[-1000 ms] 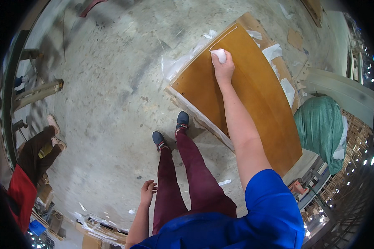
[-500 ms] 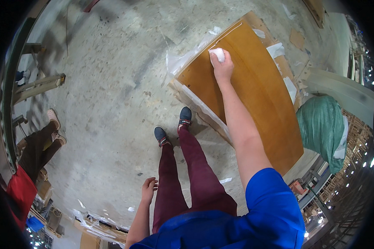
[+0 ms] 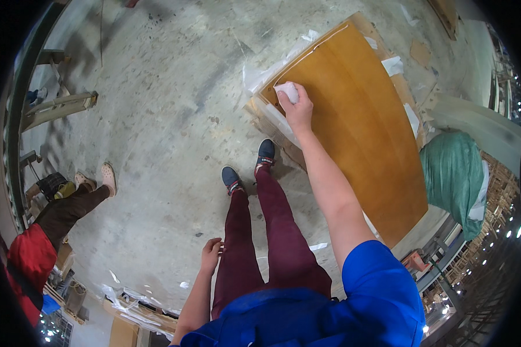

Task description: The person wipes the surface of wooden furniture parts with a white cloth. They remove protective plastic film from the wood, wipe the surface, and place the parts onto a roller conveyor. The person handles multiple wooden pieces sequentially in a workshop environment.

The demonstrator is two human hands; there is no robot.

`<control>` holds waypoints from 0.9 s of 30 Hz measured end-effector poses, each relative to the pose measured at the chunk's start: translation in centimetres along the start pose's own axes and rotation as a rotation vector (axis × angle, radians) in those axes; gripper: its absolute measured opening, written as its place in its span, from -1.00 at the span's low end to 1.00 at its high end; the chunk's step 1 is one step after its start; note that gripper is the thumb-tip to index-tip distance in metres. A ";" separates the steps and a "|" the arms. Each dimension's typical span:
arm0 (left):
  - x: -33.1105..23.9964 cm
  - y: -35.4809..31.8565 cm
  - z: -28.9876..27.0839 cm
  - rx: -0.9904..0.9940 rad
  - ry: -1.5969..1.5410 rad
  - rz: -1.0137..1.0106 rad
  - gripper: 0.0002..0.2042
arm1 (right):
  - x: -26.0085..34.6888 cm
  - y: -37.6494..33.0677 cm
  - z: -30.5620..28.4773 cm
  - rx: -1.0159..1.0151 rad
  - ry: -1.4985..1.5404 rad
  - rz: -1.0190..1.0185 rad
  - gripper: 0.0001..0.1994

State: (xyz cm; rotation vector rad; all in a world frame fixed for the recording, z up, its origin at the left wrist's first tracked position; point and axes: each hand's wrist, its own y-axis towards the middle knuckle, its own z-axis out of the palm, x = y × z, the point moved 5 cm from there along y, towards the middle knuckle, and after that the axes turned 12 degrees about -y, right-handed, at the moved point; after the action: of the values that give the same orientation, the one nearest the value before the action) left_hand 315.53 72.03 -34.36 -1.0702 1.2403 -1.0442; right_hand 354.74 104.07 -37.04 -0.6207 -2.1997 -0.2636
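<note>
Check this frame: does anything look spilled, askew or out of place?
Yes: white scraps lie loose on the floor, like stray litter, and crumpled white sheeting juts unevenly past the left edge of the brown panel.

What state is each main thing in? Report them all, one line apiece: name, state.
Right hand: closed around the white wad
White wad: gripped, against the brown panel
Brown panel: lying flat
White line: running along the panel's left edge
Left hand: hanging, fingers loosely bent
White sheeting: crumpled, jutting past the panel's edge
Green sack: bulging, creased
</note>
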 end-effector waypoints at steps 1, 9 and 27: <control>0.2 0.0 -0.1 -0.005 0.008 -0.001 -0.73 | 0.1 -0.4 0.1 0.008 -0.006 0.001 -0.61; 1.2 0.3 -1.1 0.009 0.029 -0.005 -0.74 | 0.3 -1.2 0.3 -0.023 -0.069 -0.051 -0.64; 0.4 2.1 -5.5 0.045 0.148 0.049 -0.73 | 0.1 -1.9 0.4 0.034 0.114 0.036 -0.59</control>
State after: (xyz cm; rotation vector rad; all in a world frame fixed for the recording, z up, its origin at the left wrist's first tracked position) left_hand 310.09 71.82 -36.61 -0.9363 1.3482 -1.1245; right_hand 353.42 102.65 -37.16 -0.6116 -2.0777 -0.2368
